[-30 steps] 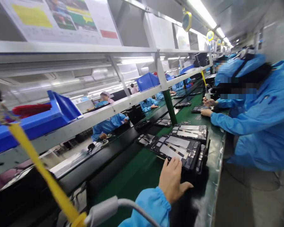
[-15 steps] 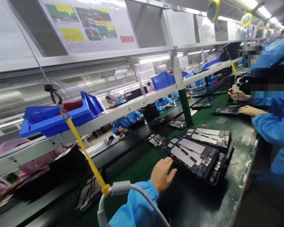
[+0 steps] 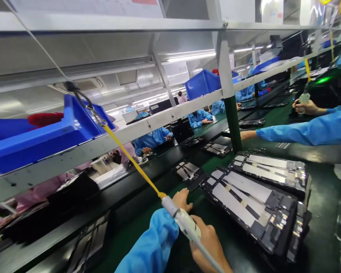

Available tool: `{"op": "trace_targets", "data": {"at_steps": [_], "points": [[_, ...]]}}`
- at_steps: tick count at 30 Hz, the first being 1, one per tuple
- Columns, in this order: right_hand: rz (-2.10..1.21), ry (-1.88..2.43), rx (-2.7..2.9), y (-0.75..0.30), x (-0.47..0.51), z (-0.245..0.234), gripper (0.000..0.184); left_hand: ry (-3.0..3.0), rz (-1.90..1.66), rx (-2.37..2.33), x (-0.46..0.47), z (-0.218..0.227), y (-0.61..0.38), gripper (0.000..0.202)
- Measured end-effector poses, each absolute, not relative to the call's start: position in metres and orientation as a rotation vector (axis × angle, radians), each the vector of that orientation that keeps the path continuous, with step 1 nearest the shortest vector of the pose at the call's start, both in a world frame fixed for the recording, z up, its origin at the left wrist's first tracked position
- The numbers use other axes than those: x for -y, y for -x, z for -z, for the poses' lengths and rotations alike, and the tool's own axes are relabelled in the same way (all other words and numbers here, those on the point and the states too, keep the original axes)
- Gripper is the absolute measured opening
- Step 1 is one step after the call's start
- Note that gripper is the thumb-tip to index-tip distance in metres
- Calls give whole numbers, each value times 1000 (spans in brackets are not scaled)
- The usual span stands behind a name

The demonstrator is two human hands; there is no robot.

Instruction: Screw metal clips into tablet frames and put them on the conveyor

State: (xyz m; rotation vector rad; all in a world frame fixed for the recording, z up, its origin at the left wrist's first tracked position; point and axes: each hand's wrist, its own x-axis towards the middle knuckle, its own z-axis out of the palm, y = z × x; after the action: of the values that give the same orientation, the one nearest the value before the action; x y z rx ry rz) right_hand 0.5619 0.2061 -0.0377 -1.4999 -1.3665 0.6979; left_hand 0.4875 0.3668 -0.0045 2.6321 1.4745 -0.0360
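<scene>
My right hand (image 3: 208, 240) is wrapped around a pale electric screwdriver (image 3: 184, 223) with a thick grey cord. It hangs from a yellow strap (image 3: 133, 163) clipped to a cable above. Just behind the tool, my left hand (image 3: 182, 199) reaches over the green mat with thumb and fingers apart, holding nothing I can see; the screwdriver covers part of its wrist. Right of my hands lie stacked opened tablet bodies (image 3: 244, 197) with silver battery cells and black boards. A second stack (image 3: 272, 167) is behind them, and one more tablet body (image 3: 187, 170) lies beyond my left hand.
A white rail (image 3: 147, 127) crosses in front, carrying a blue bin (image 3: 45, 132) and another blue bin (image 3: 203, 84). A green-and-white post (image 3: 231, 113) rises from the bench. At right, a co-worker's sleeve (image 3: 304, 127) reaches across. Another tablet body (image 3: 91, 239) lies at lower left.
My right hand has come into view, gripping the screwdriver that hung free. My left hand has moved slightly left, away from the stack. The view has tipped down, and the co-worker's arm has stretched forward.
</scene>
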Motion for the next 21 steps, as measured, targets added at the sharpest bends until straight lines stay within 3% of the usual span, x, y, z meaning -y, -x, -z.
{"op": "trace_targets", "data": {"at_steps": [2,5,13,21], "points": [[-617,1622,1440,-559,-215,53,70,-2670,40,-1442,-384,6,-502,48],[-620,1690,1510,-552,-222,67,76,-2697,58,-1441,-410,9,-522,38],[-624,1719,1448,-557,-224,75,71,-2592,227,-1652,-451,21,-527,34],[-546,1620,1483,-553,-233,94,68,-2655,34,-1869,-450,29,-497,39]]}}
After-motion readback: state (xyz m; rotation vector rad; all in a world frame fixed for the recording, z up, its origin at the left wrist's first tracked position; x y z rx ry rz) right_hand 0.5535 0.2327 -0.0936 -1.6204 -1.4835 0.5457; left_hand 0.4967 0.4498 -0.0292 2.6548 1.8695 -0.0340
